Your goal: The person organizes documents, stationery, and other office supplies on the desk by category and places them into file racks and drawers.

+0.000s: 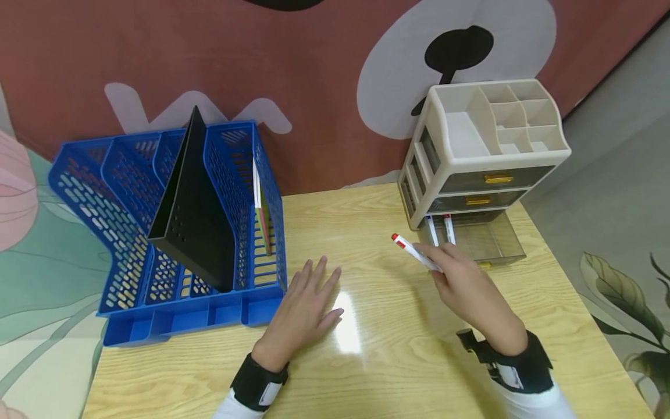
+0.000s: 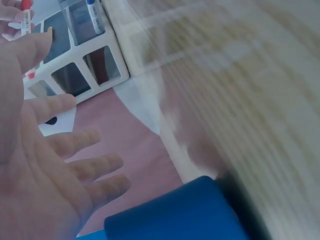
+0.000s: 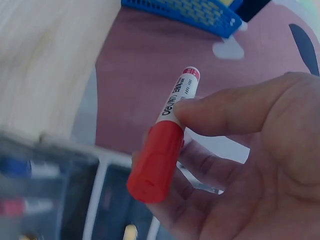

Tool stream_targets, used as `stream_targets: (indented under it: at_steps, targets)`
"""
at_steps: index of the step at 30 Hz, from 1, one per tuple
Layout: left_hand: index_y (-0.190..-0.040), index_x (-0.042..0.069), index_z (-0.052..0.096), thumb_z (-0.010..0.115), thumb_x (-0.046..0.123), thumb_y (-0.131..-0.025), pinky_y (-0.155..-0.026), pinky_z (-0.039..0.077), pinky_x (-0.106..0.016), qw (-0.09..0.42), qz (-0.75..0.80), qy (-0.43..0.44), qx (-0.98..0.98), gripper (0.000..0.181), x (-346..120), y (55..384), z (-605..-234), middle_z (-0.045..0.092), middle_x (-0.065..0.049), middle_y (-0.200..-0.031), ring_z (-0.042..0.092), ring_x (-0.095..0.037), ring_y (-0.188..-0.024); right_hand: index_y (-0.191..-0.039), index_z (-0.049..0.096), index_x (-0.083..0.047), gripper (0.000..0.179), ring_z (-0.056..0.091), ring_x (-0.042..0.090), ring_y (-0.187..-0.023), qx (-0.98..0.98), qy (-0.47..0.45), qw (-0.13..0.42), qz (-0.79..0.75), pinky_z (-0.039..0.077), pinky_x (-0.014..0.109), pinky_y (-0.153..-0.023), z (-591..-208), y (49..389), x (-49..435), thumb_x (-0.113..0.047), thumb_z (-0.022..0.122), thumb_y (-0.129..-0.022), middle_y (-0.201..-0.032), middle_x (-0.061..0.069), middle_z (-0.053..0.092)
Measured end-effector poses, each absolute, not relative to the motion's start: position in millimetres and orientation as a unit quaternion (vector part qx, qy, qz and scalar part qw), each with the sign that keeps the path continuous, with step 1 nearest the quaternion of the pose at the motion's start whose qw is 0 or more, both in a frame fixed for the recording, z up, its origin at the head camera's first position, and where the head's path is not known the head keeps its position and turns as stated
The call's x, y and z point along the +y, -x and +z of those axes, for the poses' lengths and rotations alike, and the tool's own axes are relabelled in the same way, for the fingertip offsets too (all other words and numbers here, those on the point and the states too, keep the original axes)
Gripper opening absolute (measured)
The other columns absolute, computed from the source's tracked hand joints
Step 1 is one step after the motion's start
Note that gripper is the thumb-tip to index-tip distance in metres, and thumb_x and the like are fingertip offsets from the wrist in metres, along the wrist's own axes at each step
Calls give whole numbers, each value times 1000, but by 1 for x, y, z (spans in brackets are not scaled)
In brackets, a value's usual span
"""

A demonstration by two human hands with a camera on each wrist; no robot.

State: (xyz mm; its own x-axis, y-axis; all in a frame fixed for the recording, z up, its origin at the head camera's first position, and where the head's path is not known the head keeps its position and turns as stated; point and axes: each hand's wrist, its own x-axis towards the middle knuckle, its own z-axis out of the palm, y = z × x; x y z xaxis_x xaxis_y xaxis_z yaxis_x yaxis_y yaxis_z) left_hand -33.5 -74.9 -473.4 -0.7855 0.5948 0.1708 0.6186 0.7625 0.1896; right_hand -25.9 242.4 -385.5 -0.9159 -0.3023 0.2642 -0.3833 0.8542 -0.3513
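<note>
My right hand (image 1: 471, 288) pinches a white marker (image 1: 416, 251) with red ends between thumb and fingers, above the table in front of the pulled-out drawer (image 1: 494, 235). Its large red cap (image 3: 157, 160) faces the camera in the right wrist view. Inside that drawer lie a blue-marked marker (image 1: 431, 230) and a red-marked one (image 1: 449, 228). My left hand (image 1: 303, 314) is spread palm down over the table beside the blue file rack (image 1: 199, 314), its fingers straight and holding nothing. Whether its palm touches the tabletop I cannot tell.
A black folder (image 1: 201, 215) leans in the rack, and thin booklets (image 1: 262, 215) stand in its right slot. The cream desktop organizer (image 1: 460, 145) has small top compartments and two upper drawers pushed in. Behind the wooden table (image 1: 345, 233) hangs a patterned cloth (image 1: 314, 70).
</note>
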Motion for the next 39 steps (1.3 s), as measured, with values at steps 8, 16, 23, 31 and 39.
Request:
stream_targets:
  at_steps: [8,16,23,31,39]
  targets:
    - [-153,17,32,53,55,-92,-110,33,-61,47,-122,330,-935,75,-70,32,-470,28,-20,-158,25,-44,-141,-127,62,-5,57,61,36,-80,-964,-164,120,170,55,54,-62,-379,24,276,14,67,-73,-95,19,64]
    - [-153,18,32,52,55,-93,-113,29,-60,33,-123,336,-933,74,-64,30,-467,25,-19,-160,21,-43,-143,-125,61,-2,54,62,41,-79,-978,-125,84,147,55,58,-60,-381,25,302,15,64,-74,-97,26,63]
    - [-154,18,29,50,55,-94,-111,31,-61,23,-128,358,-925,74,-56,27,-467,23,-20,-160,20,-43,-143,-124,60,2,53,61,43,-75,-989,-83,31,115,54,61,-58,-380,42,323,14,66,-73,-97,32,61]
    - [-154,17,30,52,53,-94,-110,32,-62,29,-121,378,-917,74,-48,23,-467,23,-21,-160,20,-44,-143,-123,60,3,47,62,48,-79,-992,-65,-15,108,51,63,-60,-391,72,343,13,60,-77,-101,35,62]
    - [-154,17,29,53,53,-93,-109,33,-61,42,-107,394,-912,74,-41,23,-466,24,-21,-159,24,-46,-141,-115,59,6,38,59,36,-68,-991,-34,-62,112,49,53,-55,-403,96,351,12,57,-78,-87,26,66]
